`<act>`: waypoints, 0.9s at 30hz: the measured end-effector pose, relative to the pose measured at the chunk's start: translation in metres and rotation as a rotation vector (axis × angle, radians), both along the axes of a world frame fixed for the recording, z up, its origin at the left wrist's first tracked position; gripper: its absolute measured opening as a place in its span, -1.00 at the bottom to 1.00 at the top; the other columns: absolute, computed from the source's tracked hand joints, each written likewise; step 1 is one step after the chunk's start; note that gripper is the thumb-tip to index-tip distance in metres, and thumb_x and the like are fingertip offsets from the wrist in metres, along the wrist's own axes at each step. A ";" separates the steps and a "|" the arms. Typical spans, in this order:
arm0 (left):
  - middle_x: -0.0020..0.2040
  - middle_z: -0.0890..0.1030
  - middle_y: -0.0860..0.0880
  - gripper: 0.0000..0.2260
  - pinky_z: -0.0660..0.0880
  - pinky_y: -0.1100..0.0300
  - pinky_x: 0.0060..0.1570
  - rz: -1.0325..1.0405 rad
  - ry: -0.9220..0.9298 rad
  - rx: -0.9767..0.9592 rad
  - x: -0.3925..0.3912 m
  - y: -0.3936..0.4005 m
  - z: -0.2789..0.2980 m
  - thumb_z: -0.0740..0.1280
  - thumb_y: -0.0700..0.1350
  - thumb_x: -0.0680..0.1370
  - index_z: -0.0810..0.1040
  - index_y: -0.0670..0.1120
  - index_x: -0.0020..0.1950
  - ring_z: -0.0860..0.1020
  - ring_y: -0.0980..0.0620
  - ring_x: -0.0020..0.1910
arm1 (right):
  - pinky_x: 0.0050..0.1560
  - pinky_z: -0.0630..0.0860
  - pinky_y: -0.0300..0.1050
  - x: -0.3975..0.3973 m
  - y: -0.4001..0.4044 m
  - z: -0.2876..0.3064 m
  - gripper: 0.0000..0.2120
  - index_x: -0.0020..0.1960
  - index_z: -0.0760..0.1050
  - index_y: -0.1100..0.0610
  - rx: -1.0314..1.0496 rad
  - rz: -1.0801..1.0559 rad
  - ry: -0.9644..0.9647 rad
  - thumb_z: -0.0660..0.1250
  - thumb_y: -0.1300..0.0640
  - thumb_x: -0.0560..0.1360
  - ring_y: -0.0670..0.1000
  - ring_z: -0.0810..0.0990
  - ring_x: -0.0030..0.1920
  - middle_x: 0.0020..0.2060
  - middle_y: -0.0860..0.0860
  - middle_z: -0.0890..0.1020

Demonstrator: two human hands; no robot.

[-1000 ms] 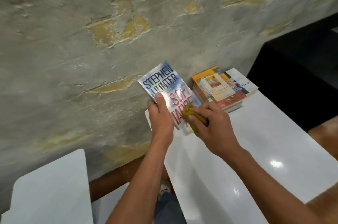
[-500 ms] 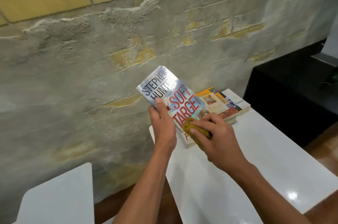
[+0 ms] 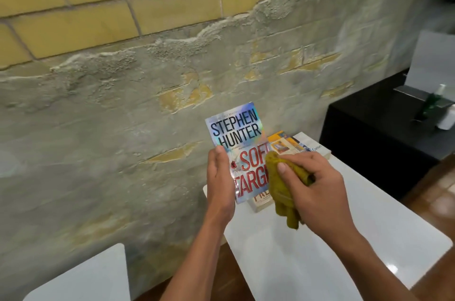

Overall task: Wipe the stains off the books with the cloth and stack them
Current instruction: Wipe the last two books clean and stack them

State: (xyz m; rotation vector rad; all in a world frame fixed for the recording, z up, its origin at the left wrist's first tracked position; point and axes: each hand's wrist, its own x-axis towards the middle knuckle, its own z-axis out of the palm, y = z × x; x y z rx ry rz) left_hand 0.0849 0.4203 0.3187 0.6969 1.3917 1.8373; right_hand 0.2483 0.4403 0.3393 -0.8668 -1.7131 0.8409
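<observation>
Two hands raised | left hand [image 3: 219, 179] grips paperback [image 3: 236, 133] upright — right hand [image 3: 312, 185] fingers (curled) clutch cloth [image 3: 280, 187] on cover

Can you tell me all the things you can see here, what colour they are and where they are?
Shiny book: one, silver with red letters, held up before the wall.
Cloth: one, mustard yellow, against the book's cover.
Other books: several, orange and white, on the table's far end.
Table: one, white, under the hands.
Bottle: one, green, on the black counter at right.
Left hand: holds the book.
Right hand: grips the cloth.
</observation>
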 end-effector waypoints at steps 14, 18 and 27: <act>-0.09 0.65 0.08 -0.58 0.56 0.22 -0.10 -0.060 0.126 0.152 0.009 -0.026 0.015 0.08 0.23 0.61 0.44 -0.10 0.14 0.61 0.11 -0.05 | 0.06 0.55 -0.17 -0.054 -0.027 -0.006 -0.78 0.13 0.65 0.14 0.407 -0.099 -0.013 0.43 0.07 0.53 -0.05 0.53 0.06 0.00 0.03 0.54; -0.02 0.64 -0.02 -0.42 0.59 0.06 0.00 -0.063 0.235 0.177 0.011 -0.030 0.024 0.07 0.45 0.49 0.47 -0.02 0.12 0.63 -0.01 -0.01 | -0.01 0.57 -0.03 -0.058 -0.025 0.014 -0.79 0.13 0.65 0.16 0.443 -0.123 0.041 0.44 0.11 0.53 0.05 0.56 0.02 -0.01 0.06 0.54; -0.19 0.59 0.11 -0.86 0.51 0.09 -0.32 -0.018 0.549 0.213 0.034 -0.048 0.012 0.11 -0.11 0.73 0.45 -0.06 0.12 0.58 0.08 -0.27 | -0.03 0.58 0.00 -0.048 -0.019 0.047 -0.81 0.12 0.64 0.19 0.513 -0.204 0.072 0.44 0.14 0.54 0.08 0.58 0.00 -0.02 0.11 0.56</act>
